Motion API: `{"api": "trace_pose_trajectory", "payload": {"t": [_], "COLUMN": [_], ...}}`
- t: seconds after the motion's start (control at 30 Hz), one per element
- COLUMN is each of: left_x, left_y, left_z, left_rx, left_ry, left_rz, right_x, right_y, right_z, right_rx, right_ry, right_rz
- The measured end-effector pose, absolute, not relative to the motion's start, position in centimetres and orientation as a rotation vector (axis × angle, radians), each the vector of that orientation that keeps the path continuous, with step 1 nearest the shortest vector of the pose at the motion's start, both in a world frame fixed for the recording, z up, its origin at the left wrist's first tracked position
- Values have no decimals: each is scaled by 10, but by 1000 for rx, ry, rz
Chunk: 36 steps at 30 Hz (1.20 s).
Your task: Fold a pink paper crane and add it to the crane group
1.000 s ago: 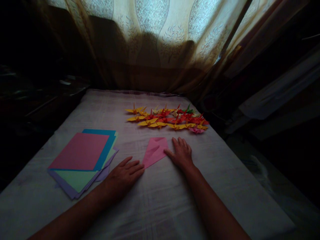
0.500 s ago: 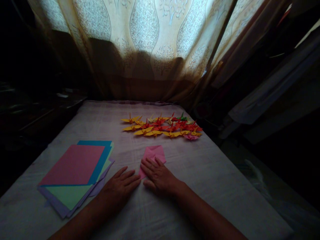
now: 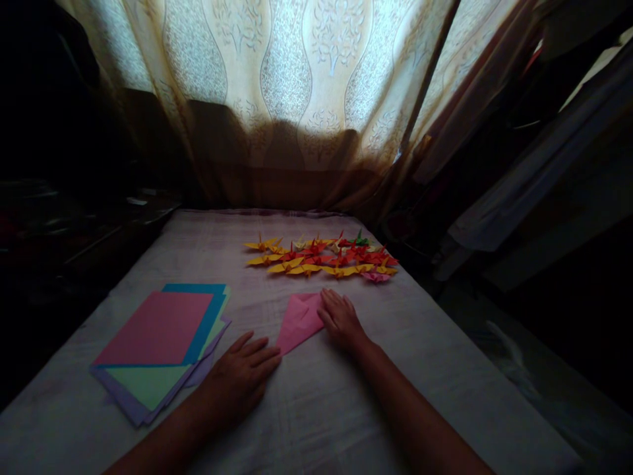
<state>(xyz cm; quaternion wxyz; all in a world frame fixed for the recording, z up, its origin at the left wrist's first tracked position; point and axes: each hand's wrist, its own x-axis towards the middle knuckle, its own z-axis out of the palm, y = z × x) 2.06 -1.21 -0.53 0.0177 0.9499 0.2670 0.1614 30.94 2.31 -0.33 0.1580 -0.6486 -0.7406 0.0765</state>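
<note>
A pink paper folded into a kite shape (image 3: 298, 320) lies flat on the cloth-covered table (image 3: 321, 409). My left hand (image 3: 242, 376) rests flat, fingers spread, with its fingertips at the paper's lower point. On the paper's upper right edge lies my right hand (image 3: 340, 319), fingers stretched out and pressing down. Neither hand holds anything. A stack of coloured paper sheets (image 3: 163, 340), pink on top, sits to the left of my left hand.
Several folded paper cranes (image 3: 321, 257) in yellow, red, green and pink lie in rows beyond the pink paper. A patterned curtain (image 3: 297, 86) hangs behind the table. Dark furniture flanks the table on both sides; its right edge drops off near the cranes.
My right hand has slid from the paper's lower left part up to its upper right edge. The left hand has stayed at the lower point. The camera shifted slightly.
</note>
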Motion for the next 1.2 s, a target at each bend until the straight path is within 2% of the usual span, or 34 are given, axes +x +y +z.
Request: {"api": "trace_pose_trajectory", "payload": {"t": [0.1, 0.27, 0.43, 0.6, 0.83, 1.0, 1.2], "left_x": [21, 27, 43, 65, 91, 76, 39], "left_y": [-12, -15, -9, 42, 100, 101, 82], "left_z": [-12, -23, -1, 23, 20, 28, 27], "left_rx": [2949, 2957, 2921, 2887, 2836, 2812, 2711], "left_ry": [860, 903, 831, 855, 841, 744, 851], "left_rz": [512, 598, 579, 536, 247, 284, 405], "right_x": [304, 293, 289, 290, 291, 292, 292], "right_y": [9, -18, -18, -10, -12, -10, -9], "right_z": [-10, -9, -4, -4, -12, -14, -13], "right_rx": [-1799, -1698, -1833, -1821, -1784, -1770, -1749], "right_ry": [-1890, -1878, -1887, -1903, -1905, -1879, -1850], "right_rz": [141, 133, 142, 177, 177, 214, 271]}}
